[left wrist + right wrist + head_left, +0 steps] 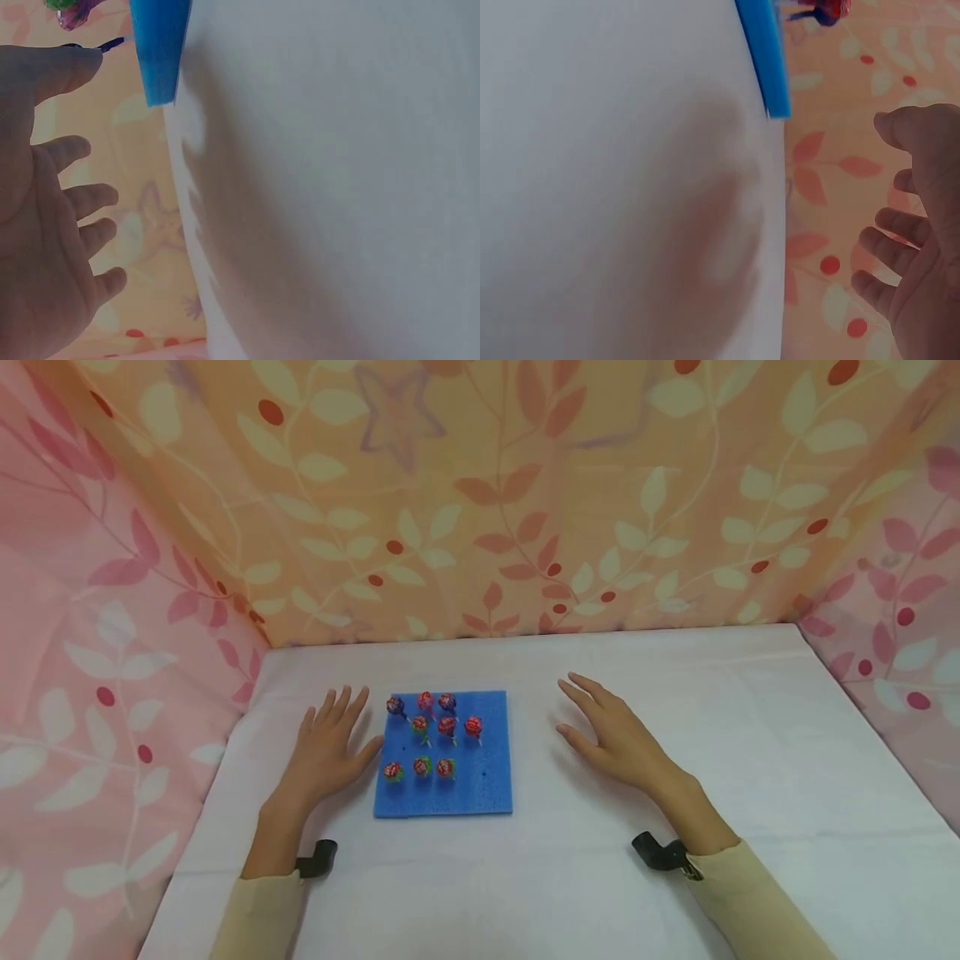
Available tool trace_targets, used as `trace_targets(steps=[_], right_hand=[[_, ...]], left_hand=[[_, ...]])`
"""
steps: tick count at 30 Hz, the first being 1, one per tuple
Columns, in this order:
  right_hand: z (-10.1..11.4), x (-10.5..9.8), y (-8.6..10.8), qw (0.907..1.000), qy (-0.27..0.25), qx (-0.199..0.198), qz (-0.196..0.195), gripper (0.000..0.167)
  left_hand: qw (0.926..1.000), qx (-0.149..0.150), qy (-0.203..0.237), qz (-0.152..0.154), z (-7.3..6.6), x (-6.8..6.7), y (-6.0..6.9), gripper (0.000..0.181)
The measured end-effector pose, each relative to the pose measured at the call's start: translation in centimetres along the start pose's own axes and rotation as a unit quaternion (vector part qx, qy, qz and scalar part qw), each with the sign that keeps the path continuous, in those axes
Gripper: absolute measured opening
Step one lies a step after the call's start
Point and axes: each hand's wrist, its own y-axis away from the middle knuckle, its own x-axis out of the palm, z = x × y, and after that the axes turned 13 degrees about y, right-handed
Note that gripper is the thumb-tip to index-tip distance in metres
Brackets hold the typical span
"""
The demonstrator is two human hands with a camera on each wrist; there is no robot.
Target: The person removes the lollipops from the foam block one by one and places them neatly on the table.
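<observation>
Several wrapped lollipops [447,726] stand by their sticks in a square blue foam board [480,793], set in three rows. Two small dark holes show in the board, one at its left and one at its lower right. My left hand [330,752] is beside the board's left edge, fingers spread and thumb close to it; whether the thumb touches cannot be told. Well to the right of the board, my right hand [618,735] hovers with its fingers loosely extended and nothing in it. Both wrist views show a corner of the board above bare palms.
A white cloth [525,893] covers the table. Patterned orange curtain fabric [450,527] hangs along the back, with pink leaf-print fabric [112,693] at both sides. Black camera mounts [318,858] sit on both wrists by the beige sleeves.
</observation>
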Motion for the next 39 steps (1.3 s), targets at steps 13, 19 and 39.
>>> trace_targets(steps=[13, 19, 39], right_hand=[[4.7, 1.5, -3.1, 0.9963, -0.065, -0.013, 0.054, 0.064], [6.7, 2.3, -4.6, 0.9932, -0.097, -0.039, 0.052, 0.061], [9.8, 4.0, -6.1, 0.9856, -0.163, -0.019, 0.043, 0.053]], left_hand=[[0.9991, -0.009, 0.026, 0.032, -0.8, 0.7, -0.9, 0.075], [0.9977, -0.026, 0.035, 0.053, -1.2, 0.6, -1.3, 0.07], [0.9908, -0.058, 0.038, 0.116, -2.7, -0.2, -2.4, 0.069]])
